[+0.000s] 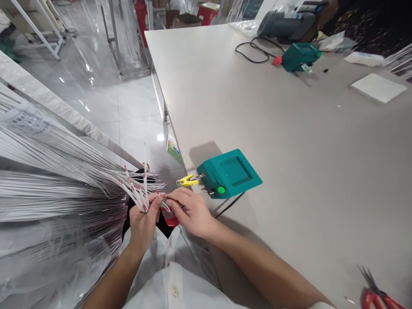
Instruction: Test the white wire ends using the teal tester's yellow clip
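Observation:
My left hand (pixel 144 223) is closed around several white wires (pixel 138 195) with red marks, their ends fanning upward. Close beside it, my right hand (pixel 189 210) pinches the end of a white wire (pixel 165 207) between thumb and fingers. Both hands meet in front of my body, just off the table's edge. Right behind them sits a teal box (pixel 230 174) with a green button, and a yellow clip (pixel 187 180) juts from its left side. Long bundles of white wire (pixel 64 159) stretch in from the left toward my hands.
A second teal device (pixel 301 57) with a black cable (pixel 257 49) stands at the far side of the table (pixel 309 141). Red-handled pliers (pixel 375 287) lie at the lower right. A white pad (pixel 378 87) rests at the right. Wheeled metal racks (pixel 117 51) stand on the floor.

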`<act>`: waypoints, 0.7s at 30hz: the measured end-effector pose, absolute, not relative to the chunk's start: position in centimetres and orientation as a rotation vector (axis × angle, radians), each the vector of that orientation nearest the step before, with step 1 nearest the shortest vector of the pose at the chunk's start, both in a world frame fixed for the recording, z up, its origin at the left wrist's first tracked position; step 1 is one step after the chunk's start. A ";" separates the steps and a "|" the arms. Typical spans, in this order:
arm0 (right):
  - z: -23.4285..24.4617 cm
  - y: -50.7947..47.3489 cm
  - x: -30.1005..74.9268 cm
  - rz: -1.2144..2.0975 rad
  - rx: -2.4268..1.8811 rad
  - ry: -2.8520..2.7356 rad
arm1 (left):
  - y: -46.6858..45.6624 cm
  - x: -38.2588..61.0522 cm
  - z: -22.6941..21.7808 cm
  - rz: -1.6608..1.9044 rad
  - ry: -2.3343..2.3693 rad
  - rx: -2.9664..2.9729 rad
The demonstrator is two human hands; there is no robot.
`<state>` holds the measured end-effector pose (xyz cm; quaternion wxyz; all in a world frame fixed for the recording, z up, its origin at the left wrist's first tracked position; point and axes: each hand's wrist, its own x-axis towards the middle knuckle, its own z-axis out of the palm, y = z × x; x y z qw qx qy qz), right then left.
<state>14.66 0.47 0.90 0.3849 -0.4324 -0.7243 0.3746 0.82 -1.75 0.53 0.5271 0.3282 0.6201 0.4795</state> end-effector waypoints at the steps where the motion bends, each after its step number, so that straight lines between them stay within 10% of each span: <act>1: 1.1 0.5 14.7 0.920 -1.121 -1.788 | -1.7 0.8 0.4 1.148 1.507 0.775; 21: 1.6 0.9 14.8 0.956 -1.139 -1.705 | -2.4 1.0 0.5 1.009 1.421 0.970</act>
